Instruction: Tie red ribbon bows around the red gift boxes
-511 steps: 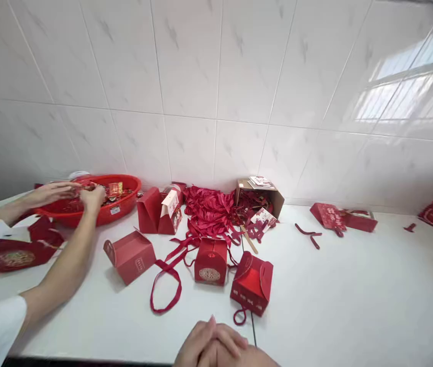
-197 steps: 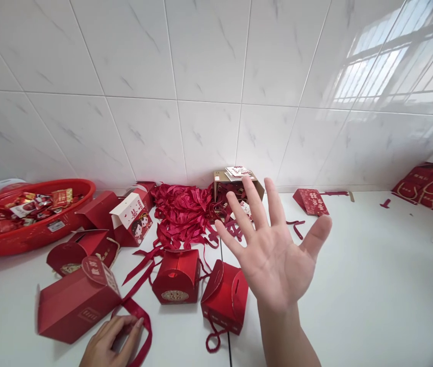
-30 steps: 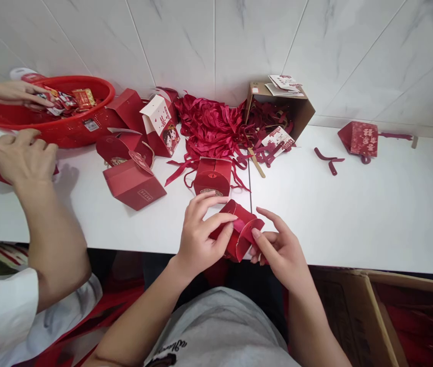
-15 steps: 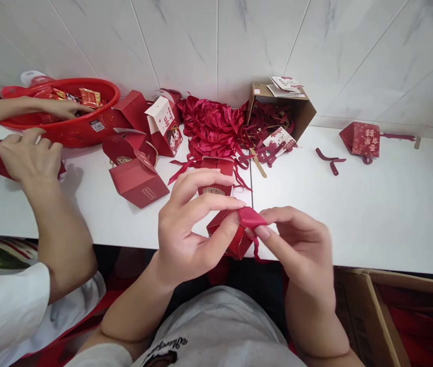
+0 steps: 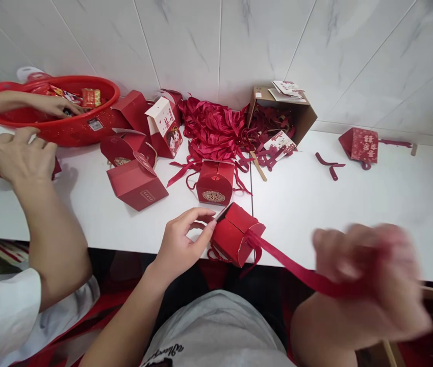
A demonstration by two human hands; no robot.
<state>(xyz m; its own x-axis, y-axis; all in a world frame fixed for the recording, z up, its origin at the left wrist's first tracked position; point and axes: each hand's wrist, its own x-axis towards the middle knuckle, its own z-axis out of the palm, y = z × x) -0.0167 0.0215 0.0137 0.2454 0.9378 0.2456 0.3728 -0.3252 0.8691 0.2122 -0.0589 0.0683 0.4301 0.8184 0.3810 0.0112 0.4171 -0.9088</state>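
My left hand (image 5: 185, 244) pinches the left edge of a small red gift box (image 5: 233, 232) at the table's front edge. A dark red ribbon (image 5: 296, 270) runs from the box's top out to the right, pulled taut. Its far end goes into my right hand (image 5: 373, 275), which is closed and blurred by motion. Just behind stands another red gift box (image 5: 215, 186) with a round gold emblem and ribbon ends at its sides. A heap of loose red ribbons (image 5: 212, 127) lies beyond it.
At left, a co-worker's one hand (image 5: 57, 104) reaches into a red basket (image 5: 82, 130) of wrapped sweets; the other holds a red box. Several finished-looking boxes (image 5: 137, 183) stand between us. A cardboard box (image 5: 304, 122) of dark strips lies against the wall. Another red box (image 5: 359, 145) sits right.
My right hand has swung away to the right, drawing the ribbon out long. My left hand has gone from the ribbon down to the box's edge.
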